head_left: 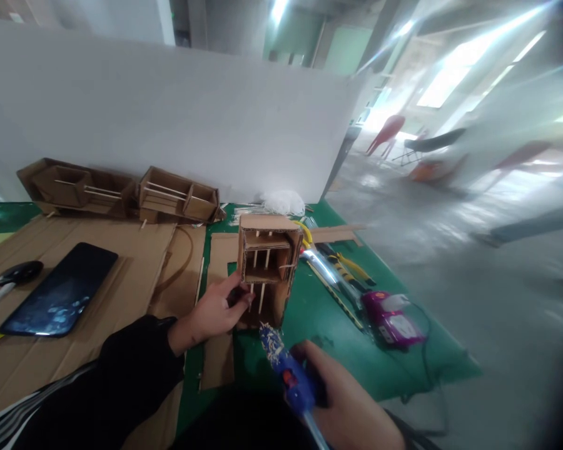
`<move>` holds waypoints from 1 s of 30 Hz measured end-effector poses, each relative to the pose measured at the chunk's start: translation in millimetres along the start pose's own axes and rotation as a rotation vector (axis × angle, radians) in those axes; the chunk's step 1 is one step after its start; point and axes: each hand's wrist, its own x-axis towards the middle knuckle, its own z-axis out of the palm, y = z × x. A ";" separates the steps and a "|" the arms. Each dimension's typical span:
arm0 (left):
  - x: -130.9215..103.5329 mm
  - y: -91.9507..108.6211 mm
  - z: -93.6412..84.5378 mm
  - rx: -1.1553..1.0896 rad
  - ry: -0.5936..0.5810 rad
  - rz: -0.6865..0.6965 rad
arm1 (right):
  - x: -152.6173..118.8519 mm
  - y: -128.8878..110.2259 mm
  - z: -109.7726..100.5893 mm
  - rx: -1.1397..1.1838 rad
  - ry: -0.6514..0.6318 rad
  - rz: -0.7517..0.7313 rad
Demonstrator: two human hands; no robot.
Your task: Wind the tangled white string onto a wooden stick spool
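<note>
A small cardboard box (268, 222) with inner shelves and thin white sticks stands upright on the green table (328, 359). My left hand (220, 306) grips its lower left side, the thumb at the open front near the sticks. In my right hand (338, 394) is a blue hot glue gun (293, 381), a glue stick coming out of its back end. The gun's nozzle is crusted with pale residue and points at the box's bottom front edge; whether it touches cannot be made out.
Two longer cardboard pieces (94, 187) (178, 194) stand along the white partition (169, 112). At left, a phone (60, 287) and a black mouse-like device (19, 273) lie on cardboard sheets. To the right are yellow-handled pliers (354, 269), a purple device (394, 319) and a cable. The table edge drops off at right.
</note>
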 end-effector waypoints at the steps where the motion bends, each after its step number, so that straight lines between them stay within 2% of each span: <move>1: 0.4 0.3 -0.6 0.005 -0.003 0.002 | -0.5 0.2 -4.0 0.027 -0.034 -0.008; 4: 2.3 -0.2 -2.4 0.003 -0.031 0.011 | -0.7 0.1 -14.6 0.081 -0.097 -0.045; 9: 5.7 -1.6 -5.1 -0.004 -0.057 0.028 | -1.1 -7.6 -22.1 0.033 -0.112 -0.056; 18: 4.9 2.7 -6.7 -0.032 -0.086 0.002 | 2.7 -22.3 -18.9 -0.118 -0.117 -0.039; 24: 3.9 2.1 -5.6 -0.073 -0.098 -0.033 | 2.6 -25.8 -16.5 -0.142 -0.108 -0.075; 30: 4.3 4.5 -6.9 -0.023 -0.114 -0.029 | 4.1 -26.7 -18.5 -0.149 -0.093 -0.084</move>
